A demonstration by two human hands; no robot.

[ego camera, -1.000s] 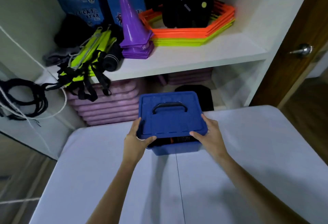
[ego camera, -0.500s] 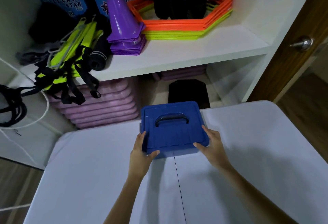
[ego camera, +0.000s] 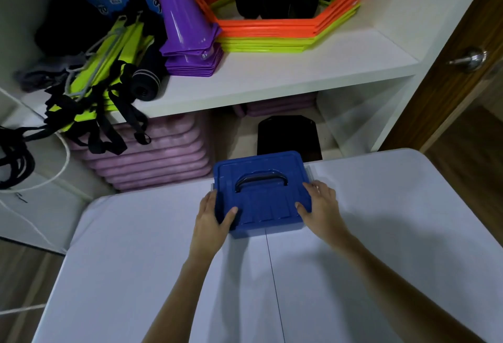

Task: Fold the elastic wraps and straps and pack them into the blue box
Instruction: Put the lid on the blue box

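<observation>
Table (ego camera: 381, 247): white, with a seam down the middle, set against open shelving.
Shelf (ego camera: 285, 70): crowded with orange and lime hexagon rings (ego camera: 299, 35), purple cones (ego camera: 185, 29), neon straps (ego camera: 103, 70).
Blue box (ego camera: 261, 193): lid on, dark handle up, at the table's far edge.
Left hand (ego camera: 211, 220): clasping the box's left side, thumb on the lid.
Right hand (ego camera: 319, 209): clasping the right side, thumb on the lid.
</observation>
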